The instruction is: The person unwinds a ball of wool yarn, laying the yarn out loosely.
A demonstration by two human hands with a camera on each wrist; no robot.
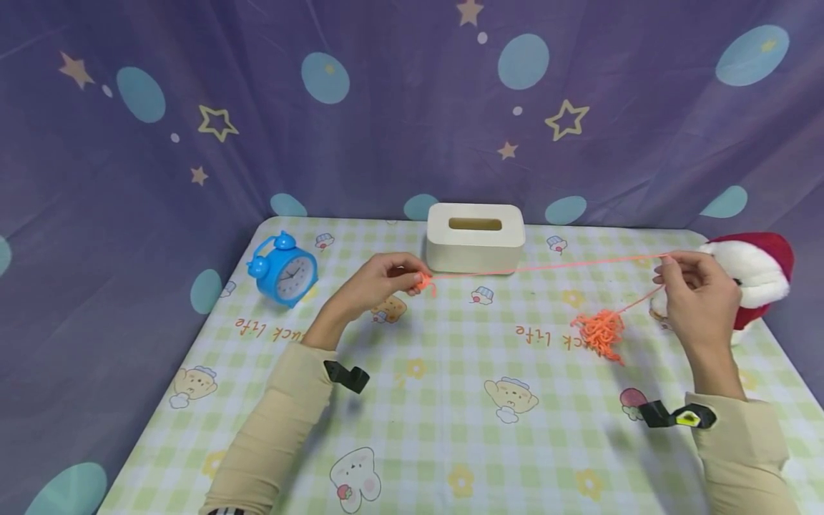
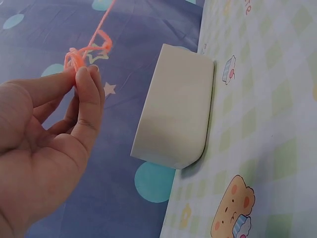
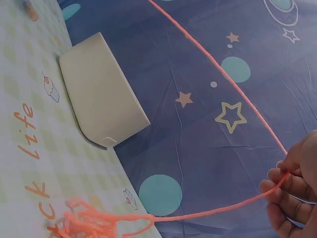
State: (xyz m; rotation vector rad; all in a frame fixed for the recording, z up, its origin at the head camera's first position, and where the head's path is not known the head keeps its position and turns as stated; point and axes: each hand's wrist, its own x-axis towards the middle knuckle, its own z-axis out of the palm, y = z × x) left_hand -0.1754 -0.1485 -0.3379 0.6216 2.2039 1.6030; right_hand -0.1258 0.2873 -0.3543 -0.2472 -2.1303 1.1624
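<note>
Between thumb and fingertips my left hand [image 1: 385, 280] pinches a small bundle of orange yarn [image 2: 75, 60]. A short loose end curls out beside that bundle in the left wrist view. From there a strand [image 1: 579, 263] runs nearly straight across to my right hand [image 1: 702, 293], raised above the table on the right. The right thumb and fingers pinch the strand [image 3: 286, 174]. Below that hand the yarn slopes down to a loose, tangled orange heap [image 1: 601, 333] on the tablecloth.
A cream tissue box [image 1: 475, 250] stands at the back middle, behind the strand. To the left is a blue alarm clock [image 1: 286, 273]. A white and red plush toy [image 1: 753, 275] sits at the right, partly behind my right hand. A patterned curtain [image 1: 412, 129] hangs behind the table.
</note>
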